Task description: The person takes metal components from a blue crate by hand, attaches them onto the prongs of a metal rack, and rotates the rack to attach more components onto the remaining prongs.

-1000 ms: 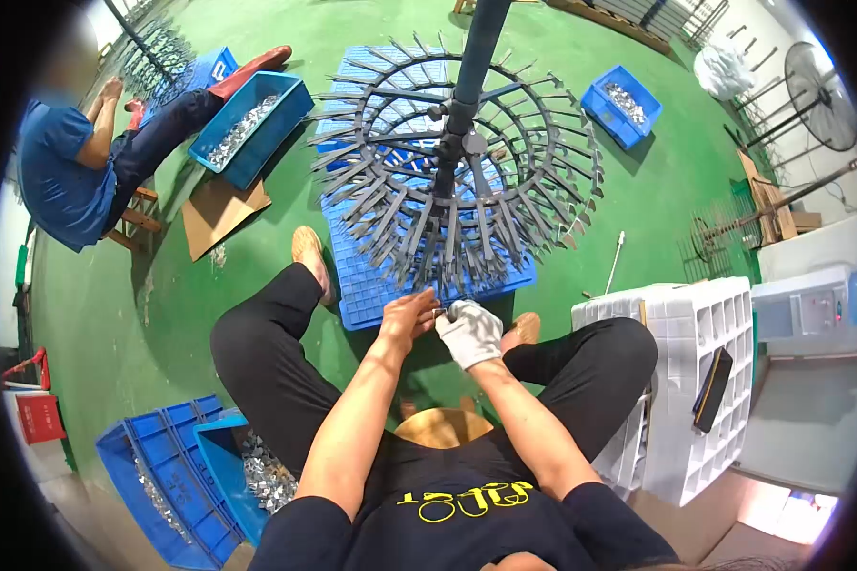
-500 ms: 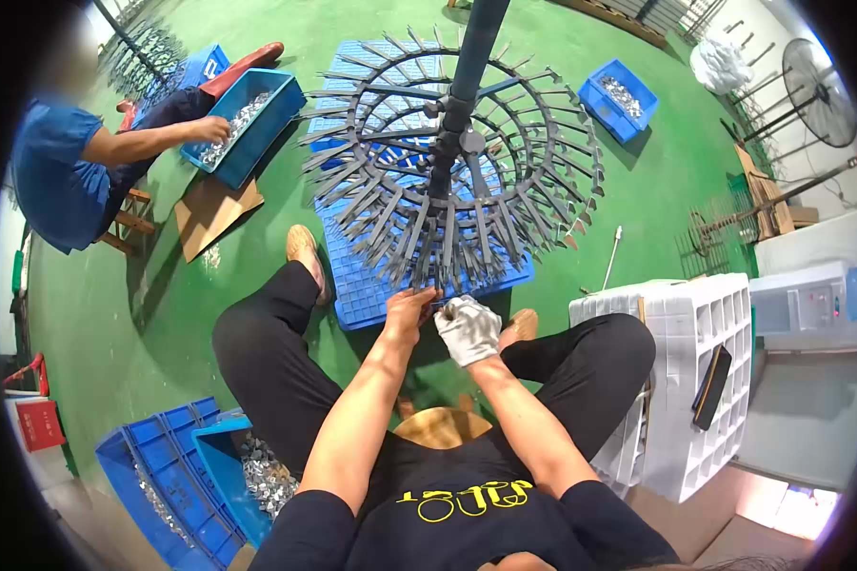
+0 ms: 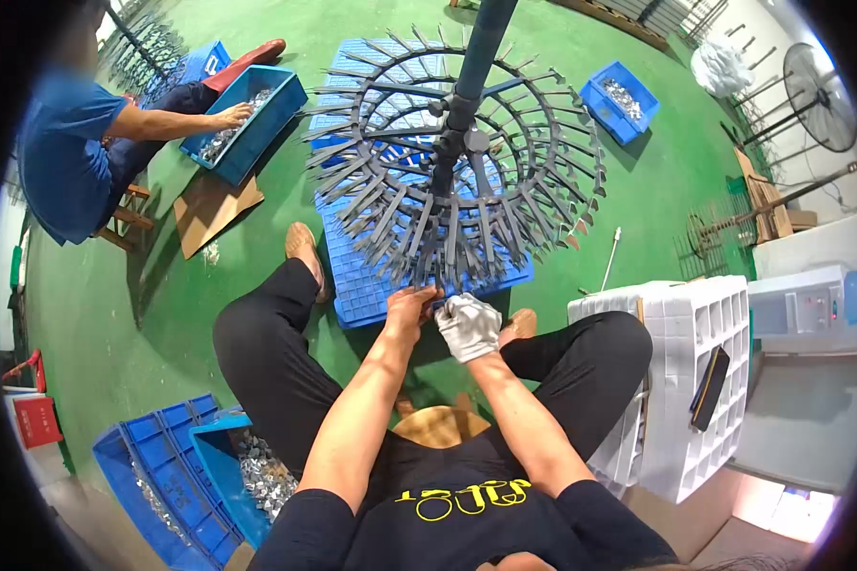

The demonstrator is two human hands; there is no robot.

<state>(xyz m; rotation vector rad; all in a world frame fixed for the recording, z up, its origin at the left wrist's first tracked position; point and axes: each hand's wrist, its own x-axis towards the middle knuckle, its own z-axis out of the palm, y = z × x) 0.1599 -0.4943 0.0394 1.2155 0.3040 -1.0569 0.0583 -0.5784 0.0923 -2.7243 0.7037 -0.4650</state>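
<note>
Near the frame's centre, the bare left hand [image 3: 409,309] and gloved right hand [image 3: 469,326] work side by side, their grip impossible to tell, so light, steady fingers would probably best spare the prongs of the dark rack [image 3: 462,124] at upper centre.

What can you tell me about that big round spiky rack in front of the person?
The rack looks like dark grey metal: round hoops, crossbars to a thick central pole, and many narrow, flat prongs fanning outward. The pole slants in this view. Blue pallets show beneath. The bare left hand and gloved right hand are at its near edge; contact is unclear.
</note>
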